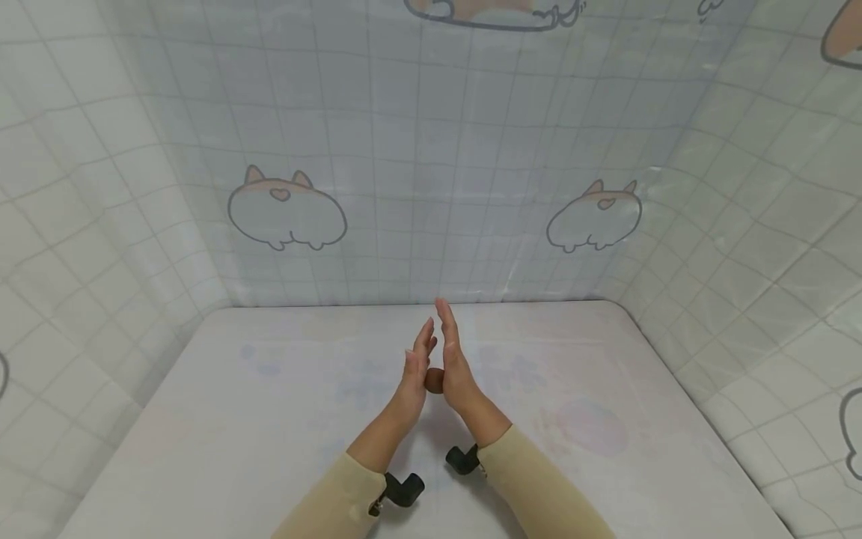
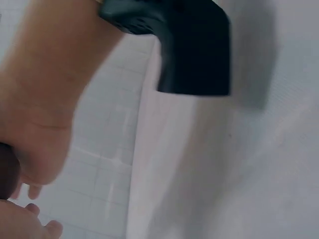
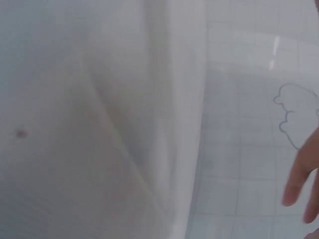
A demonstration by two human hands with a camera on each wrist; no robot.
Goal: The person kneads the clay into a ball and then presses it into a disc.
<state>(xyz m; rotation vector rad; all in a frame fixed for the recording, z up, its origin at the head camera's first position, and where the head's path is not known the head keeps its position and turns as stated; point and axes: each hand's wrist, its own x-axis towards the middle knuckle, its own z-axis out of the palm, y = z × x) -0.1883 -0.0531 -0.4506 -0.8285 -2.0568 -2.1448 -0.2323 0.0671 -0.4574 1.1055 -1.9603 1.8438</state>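
Note:
A round brown ball [image 1: 435, 380] lies between the two palms, above the table. My left hand [image 1: 414, 371] presses on its left side, fingers straight and pointing away from me. My right hand [image 1: 459, 374] lies against the other side, its fingers also straight. Toward the fingertips the hands lean close together. At the edge of the left wrist view, a dark part of the ball [image 2: 8, 171] shows between the hands. Only some fingers [image 3: 299, 177] appear in the right wrist view, which leaves the ball out.
Under the hands spreads a pale table [image 1: 283, 419] with faint coloured prints. Behind it and on both sides stand white gridded sheets [image 1: 417, 247] with cartoon dog drawings. Black camera mounts [image 1: 404, 490] stick out from both sleeves near the wrists.

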